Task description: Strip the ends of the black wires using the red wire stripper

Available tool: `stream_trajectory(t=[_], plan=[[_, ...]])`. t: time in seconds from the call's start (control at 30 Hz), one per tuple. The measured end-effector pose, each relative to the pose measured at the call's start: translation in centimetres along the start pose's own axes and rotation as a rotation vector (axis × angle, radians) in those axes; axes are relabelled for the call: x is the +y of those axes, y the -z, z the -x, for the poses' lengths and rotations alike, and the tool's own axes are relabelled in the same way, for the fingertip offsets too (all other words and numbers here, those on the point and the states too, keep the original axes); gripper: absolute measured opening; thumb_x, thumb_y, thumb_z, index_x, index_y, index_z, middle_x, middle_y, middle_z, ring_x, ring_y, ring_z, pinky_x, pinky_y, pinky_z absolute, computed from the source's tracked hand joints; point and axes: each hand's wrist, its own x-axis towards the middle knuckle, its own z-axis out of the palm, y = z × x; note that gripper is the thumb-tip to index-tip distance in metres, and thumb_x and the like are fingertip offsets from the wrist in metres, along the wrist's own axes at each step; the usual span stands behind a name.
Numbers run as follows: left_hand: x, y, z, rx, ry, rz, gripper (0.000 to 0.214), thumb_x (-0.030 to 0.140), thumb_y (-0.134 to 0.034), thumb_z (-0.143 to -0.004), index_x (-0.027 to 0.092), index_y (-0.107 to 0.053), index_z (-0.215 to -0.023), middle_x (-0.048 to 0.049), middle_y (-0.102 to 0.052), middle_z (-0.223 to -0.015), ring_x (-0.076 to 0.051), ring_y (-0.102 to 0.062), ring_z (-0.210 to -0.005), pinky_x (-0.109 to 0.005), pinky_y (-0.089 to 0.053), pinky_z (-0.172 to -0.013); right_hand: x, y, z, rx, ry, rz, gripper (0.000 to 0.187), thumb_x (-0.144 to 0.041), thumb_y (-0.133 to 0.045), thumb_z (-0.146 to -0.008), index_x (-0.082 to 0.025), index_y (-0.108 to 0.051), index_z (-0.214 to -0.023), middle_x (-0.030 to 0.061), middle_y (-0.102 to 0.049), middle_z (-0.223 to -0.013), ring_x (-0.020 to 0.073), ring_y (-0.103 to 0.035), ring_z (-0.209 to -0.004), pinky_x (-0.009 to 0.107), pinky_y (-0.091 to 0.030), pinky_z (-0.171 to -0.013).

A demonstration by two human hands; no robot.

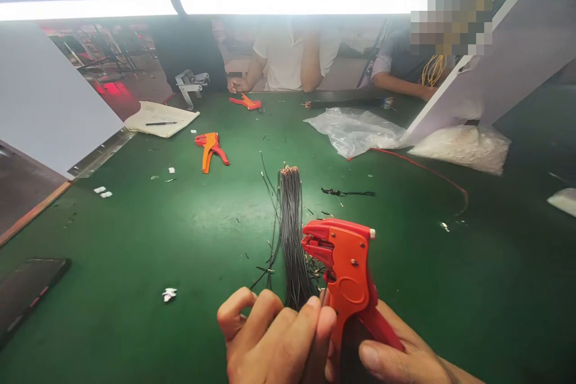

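Observation:
My right hand (405,360) grips the handles of a red and orange wire stripper (344,264), whose jaws point left toward a bundle of thin black wires (291,222) lying on the green table (135,240). My left hand (270,336) is closed with fingers curled, pinching a single thin black wire beside the stripper's handle. The bundle runs away from me, with bare copper tips at its far end. Small cut bits of insulation lie scattered around the bundle's near end.
Two more orange strippers (210,149) (246,102) lie farther back. A notepad with a pen (161,119), clear plastic bags (355,129), a red wire (427,171) and a black phone (27,291) sit on the table. Two people sit across.

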Motion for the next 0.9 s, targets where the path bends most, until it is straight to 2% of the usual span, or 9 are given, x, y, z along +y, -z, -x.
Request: stream_trajectory(t=[0.23, 0.4, 0.47, 0.6, 0.7, 0.77, 0.83, 0.9], plan=[[0.3, 0.2, 0.6, -0.029, 0.015, 0.02, 0.006, 0.019, -0.067, -0.088, 0.024, -0.066, -0.086, 0.0128, -0.055, -0.044, -0.01, -0.047, -0.04, -0.034, -0.033, -0.072, 0.9, 0.2, 0.1, -0.01, -0.024, -0.034, 0.038, -0.057, -0.054, -0.091, -0.019, -0.057, -0.092, 0.0032, -0.052, -0.076, 0.0155, -0.045, -0.066, 0.03, -0.036, -0.064], [0.6, -0.1, 0.7, 0.015, 0.027, 0.007, 0.011, 0.018, -0.065, -0.088, 0.023, -0.064, -0.078, 0.0114, -0.053, -0.043, -0.011, -0.047, -0.04, -0.035, -0.032, -0.072, 2.2, 0.7, 0.6, 0.043, -0.013, -0.065, 0.039, -0.056, -0.054, -0.092, -0.017, -0.056, -0.089, 0.0031, -0.049, -0.076, 0.0143, -0.042, -0.067, 0.03, -0.035, -0.065], [0.5, 0.1, 0.4, -0.001, -0.006, -0.013, 0.012, 0.015, -0.063, -0.088, 0.022, -0.063, -0.078, 0.0121, -0.052, -0.041, -0.011, -0.047, -0.04, -0.035, -0.031, -0.072, 2.5, 0.7, 0.8, 0.066, -0.01, -0.071, 0.039, -0.055, -0.055, -0.092, -0.016, -0.056, -0.089, 0.0024, -0.048, -0.075, 0.0133, -0.04, -0.065, 0.029, -0.035, -0.063], [-0.1, 0.4, -0.4, -0.112, -0.182, -0.036, 0.007, 0.012, -0.067, -0.085, 0.018, -0.063, -0.084, 0.0139, -0.053, -0.042, -0.008, -0.048, -0.037, -0.033, -0.03, -0.069, 2.7, 0.5, 1.4, 0.135, -0.088, -0.122, 0.043, -0.06, -0.062, -0.088, -0.017, -0.059, -0.087, -0.0002, -0.051, -0.07, 0.0104, -0.039, -0.059, 0.027, -0.037, -0.063], [-0.5, 0.1, -0.3, -0.041, -0.216, -0.051, 0.008, 0.015, -0.065, -0.088, 0.019, -0.063, -0.081, 0.0151, -0.05, -0.039, -0.008, -0.046, -0.035, -0.032, -0.029, -0.066, 3.3, 0.3, 1.8, 0.228, -0.164, -0.136, 0.044, -0.062, -0.067, -0.084, -0.019, -0.06, -0.084, -0.0021, -0.049, -0.065, 0.0098, -0.038, -0.055, 0.026, -0.038, -0.062], [-0.5, -0.1, -0.1, 0.002, -0.21, -0.062, 0.011, 0.018, -0.063, -0.09, 0.02, -0.062, -0.079, 0.0157, -0.047, -0.037, -0.008, -0.044, -0.034, -0.032, -0.029, -0.066, 3.8, 0.2, 1.9, 0.313, -0.137, -0.135, 0.043, -0.062, -0.066, -0.086, -0.019, -0.061, -0.082, -0.0038, -0.046, -0.059, 0.0089, -0.034, -0.05, 0.025, -0.036, -0.056], [-0.6, 0.0, 0.1, -0.024, -0.181, -0.059, 0.012, 0.02, -0.062, -0.093, 0.02, -0.062, -0.081, 0.0153, -0.048, -0.037, -0.008, -0.044, -0.035, -0.033, -0.03, -0.068, 4.0, 0.2, 1.8, 0.356, -0.078, -0.188, 0.039, -0.057, -0.062, -0.09, -0.018, -0.061, -0.084, -0.0051, -0.044, -0.055, 0.0077, -0.032, -0.046, 0.022, -0.03, -0.049], [-0.8, 0.4, -0.1, -0.104, -0.131, -0.023, 0.012, 0.023, -0.06, -0.096, 0.021, -0.062, -0.084, 0.0143, -0.052, -0.04, -0.009, -0.045, -0.036, -0.034, -0.031, -0.069, 3.6, 0.3, 1.5, 0.27, -0.028, -0.25, 0.036, -0.053, -0.059, -0.092, -0.017, -0.061, -0.089, -0.0043, -0.045, -0.058, 0.0079, -0.034, -0.048, 0.021, -0.028, -0.048]])
